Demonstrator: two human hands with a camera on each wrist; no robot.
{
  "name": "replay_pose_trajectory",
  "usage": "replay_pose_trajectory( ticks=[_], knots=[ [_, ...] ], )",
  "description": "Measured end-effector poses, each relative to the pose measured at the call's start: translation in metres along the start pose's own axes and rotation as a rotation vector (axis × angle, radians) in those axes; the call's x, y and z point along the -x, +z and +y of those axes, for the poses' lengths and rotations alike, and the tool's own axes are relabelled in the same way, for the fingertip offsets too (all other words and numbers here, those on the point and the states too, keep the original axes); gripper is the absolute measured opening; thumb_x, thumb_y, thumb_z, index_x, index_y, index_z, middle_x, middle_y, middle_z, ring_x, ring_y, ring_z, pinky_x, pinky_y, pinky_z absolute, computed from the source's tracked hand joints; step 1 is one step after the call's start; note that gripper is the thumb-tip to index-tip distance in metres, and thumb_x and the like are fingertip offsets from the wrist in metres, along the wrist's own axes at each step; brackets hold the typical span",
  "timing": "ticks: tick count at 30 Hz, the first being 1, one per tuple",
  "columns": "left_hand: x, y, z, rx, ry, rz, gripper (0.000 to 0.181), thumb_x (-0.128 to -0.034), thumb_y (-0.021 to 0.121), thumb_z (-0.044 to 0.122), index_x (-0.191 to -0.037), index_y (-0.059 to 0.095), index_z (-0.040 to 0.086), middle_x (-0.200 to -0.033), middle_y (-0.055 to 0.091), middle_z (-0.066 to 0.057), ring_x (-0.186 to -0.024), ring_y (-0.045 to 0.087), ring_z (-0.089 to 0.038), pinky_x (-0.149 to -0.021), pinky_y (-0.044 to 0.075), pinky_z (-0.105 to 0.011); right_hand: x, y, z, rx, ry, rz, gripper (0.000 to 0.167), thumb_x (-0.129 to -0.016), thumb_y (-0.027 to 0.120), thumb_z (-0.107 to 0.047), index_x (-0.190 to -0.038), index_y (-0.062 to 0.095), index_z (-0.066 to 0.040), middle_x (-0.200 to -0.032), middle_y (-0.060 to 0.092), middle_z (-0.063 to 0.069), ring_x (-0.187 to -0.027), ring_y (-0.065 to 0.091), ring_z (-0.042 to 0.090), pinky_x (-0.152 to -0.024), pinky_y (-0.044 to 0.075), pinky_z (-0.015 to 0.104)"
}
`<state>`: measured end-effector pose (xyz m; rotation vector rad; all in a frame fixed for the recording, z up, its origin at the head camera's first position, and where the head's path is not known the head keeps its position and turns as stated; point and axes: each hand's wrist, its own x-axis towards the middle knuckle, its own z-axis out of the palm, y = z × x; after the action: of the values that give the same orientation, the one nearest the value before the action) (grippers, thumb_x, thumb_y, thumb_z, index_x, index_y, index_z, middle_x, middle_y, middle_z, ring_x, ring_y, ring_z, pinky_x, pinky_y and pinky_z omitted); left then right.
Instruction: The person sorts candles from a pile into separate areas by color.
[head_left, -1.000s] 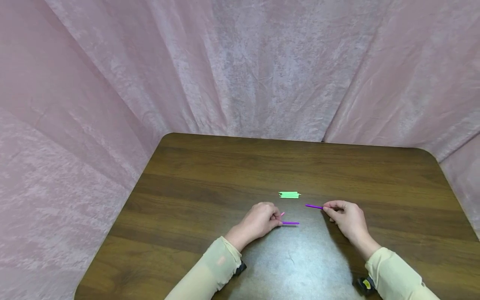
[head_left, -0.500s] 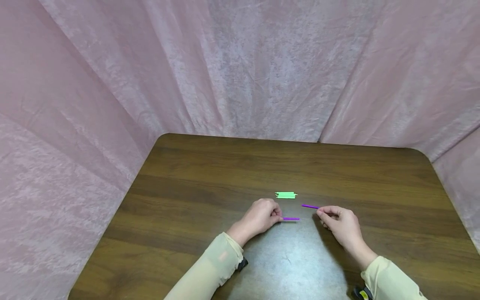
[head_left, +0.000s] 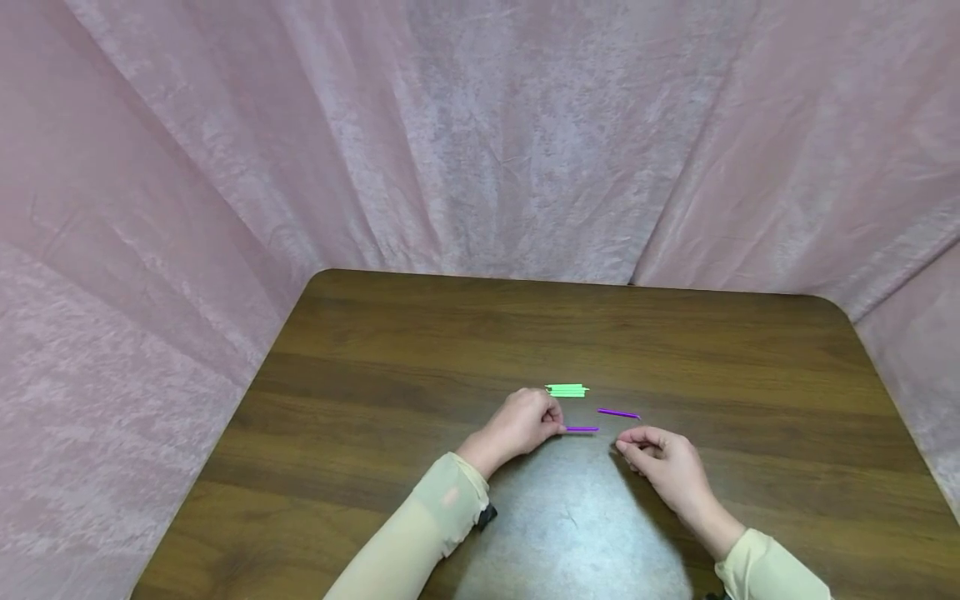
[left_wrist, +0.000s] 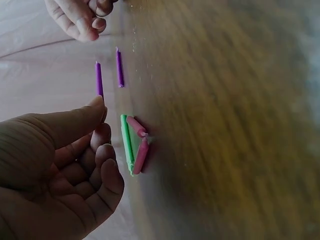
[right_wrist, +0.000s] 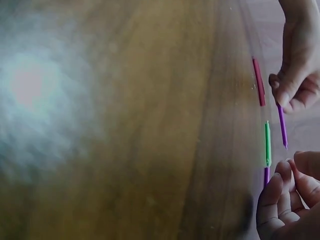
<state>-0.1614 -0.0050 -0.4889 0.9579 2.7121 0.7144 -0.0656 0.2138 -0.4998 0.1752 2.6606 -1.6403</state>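
Between thumb and fingertips, my left hand (head_left: pixel 522 423) pinches one end of a slim purple candle (head_left: pixel 582 429), held just above the table and pointing right. A second purple candle (head_left: pixel 618 413) with a short wick lies flat on the wood, a little farther back. My right hand (head_left: pixel 667 467) is just on the near side of it, fingers loosely bent and nothing between them. Several green candles (head_left: pixel 567 390) lie side by side beyond my left hand. Pink candles (left_wrist: pixel 142 156) rest close to the green ones in the left wrist view; my left hand hides them in the head view.
The brown wooden table (head_left: pixel 375 375) has rounded far corners. Behind it and to both sides hang pink velvety curtains (head_left: pixel 480 150). A bright patch of light shines on the near part of the tabletop.
My right hand has let go of its purple candle onto the table and drawn back nearer. My left hand has moved slightly farther away with its candle; a pink tip once visible beside it is hidden.
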Motion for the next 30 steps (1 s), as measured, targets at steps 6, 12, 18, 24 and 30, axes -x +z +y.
replay_pose_trajectory(
  ticks=[6, 12, 18, 24, 30],
  knots=[
    [-0.006, 0.0, 0.003, 0.004, -0.007, -0.02, 0.014, -0.0849, 0.076, 0.023, -0.073, 0.07, 0.02, -0.063, 0.055, 0.015, -0.062, 0.049, 0.001, -0.062, 0.04, -0.016, 0.005, 0.006, 0.003, -0.015, -0.044, -0.012, 0.009, -0.086, 0.072, -0.008, -0.093, 0.072, -0.002, -0.075, 0.068, 0.005, -0.057, 0.056, 0.004, -0.054, 0.047, 0.023],
    [-0.012, 0.003, 0.005, -0.019, 0.009, -0.026, 0.013, -0.0854, 0.076, 0.025, -0.074, 0.071, 0.021, -0.062, 0.054, 0.016, -0.061, 0.049, 0.0, -0.061, 0.04, -0.017, 0.007, 0.009, 0.002, 0.002, -0.056, 0.0, 0.009, -0.085, 0.074, -0.007, -0.092, 0.073, -0.003, -0.075, 0.069, 0.002, -0.058, 0.057, 0.003, -0.055, 0.048, 0.023],
    [-0.02, 0.007, 0.008, -0.032, 0.02, -0.031, 0.013, -0.0853, 0.076, 0.026, -0.074, 0.071, 0.022, -0.061, 0.054, 0.016, -0.063, 0.049, 0.0, -0.062, 0.04, -0.017, 0.01, 0.011, 0.001, -0.006, -0.053, -0.009, 0.009, -0.084, 0.074, -0.005, -0.092, 0.073, -0.002, -0.076, 0.069, 0.003, -0.057, 0.057, 0.004, -0.054, 0.048, 0.023],
    [-0.028, 0.01, 0.012, -0.051, 0.034, -0.029, 0.013, -0.0841, 0.076, 0.026, -0.073, 0.072, 0.023, -0.063, 0.055, 0.017, -0.066, 0.051, -0.002, -0.066, 0.042, -0.019, 0.012, 0.016, -0.002, -0.013, -0.061, -0.013, 0.007, -0.083, 0.075, -0.004, -0.089, 0.073, -0.004, -0.076, 0.069, 0.002, -0.057, 0.058, 0.004, -0.053, 0.048, 0.023],
    [-0.035, 0.012, 0.016, -0.062, 0.051, -0.021, 0.014, -0.0843, 0.076, 0.027, -0.072, 0.071, 0.022, -0.066, 0.059, 0.016, -0.068, 0.055, -0.003, -0.067, 0.044, -0.021, 0.014, 0.02, -0.005, -0.019, -0.071, -0.024, 0.007, -0.082, 0.074, -0.004, -0.089, 0.073, -0.004, -0.074, 0.068, 0.0, -0.057, 0.056, 0.003, -0.053, 0.047, 0.023]
  ],
)
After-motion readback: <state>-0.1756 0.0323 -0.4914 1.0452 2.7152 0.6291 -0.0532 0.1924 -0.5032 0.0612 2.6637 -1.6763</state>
